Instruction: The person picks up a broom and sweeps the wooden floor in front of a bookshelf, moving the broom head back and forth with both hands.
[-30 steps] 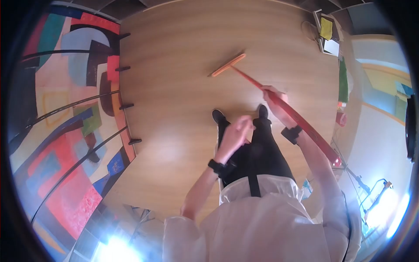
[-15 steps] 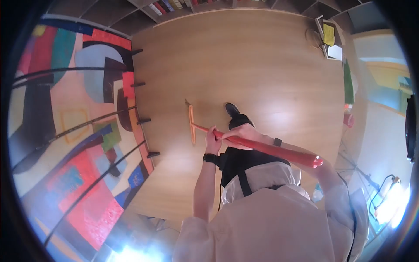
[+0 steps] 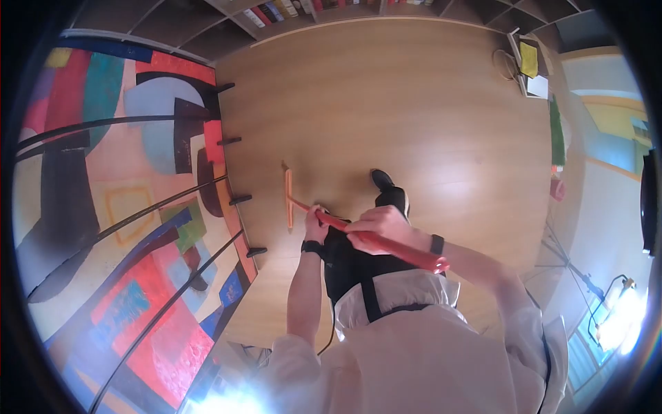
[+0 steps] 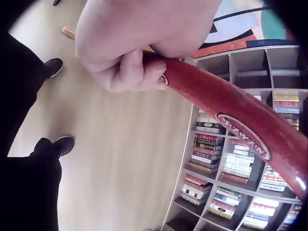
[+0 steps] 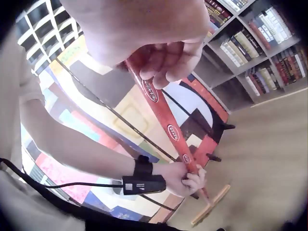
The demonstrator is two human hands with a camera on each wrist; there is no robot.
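A red pole (image 3: 398,248) with an orange crossbar head (image 3: 289,200) slants across the front of the body, its head down on the floor. My left hand (image 3: 316,224) grips the pole's lower part; in the left wrist view that hand (image 4: 139,43) has its fingers curled round the red shaft (image 4: 216,101). Higher up, near the thick end, my right hand (image 3: 386,228) holds the pole. The right wrist view shows the right hand (image 5: 149,38) wrapped round the shaft (image 5: 166,118), the left hand (image 5: 185,179) further down, and the head (image 5: 211,206) beyond it.
A colourful painted panel (image 3: 131,207) on dark feet stands at the left. Bookshelves (image 3: 289,14) line the far side. A box with a yellow cloth (image 3: 529,60) is at the far right, a lit lamp (image 3: 619,324) at the lower right. One shoe (image 3: 380,180) shows on the floor.
The left hand, off the pole one second ago, took hold of it. The pole's head swung left and toward the body. The right hand moved left and closer to the pole's thick end.
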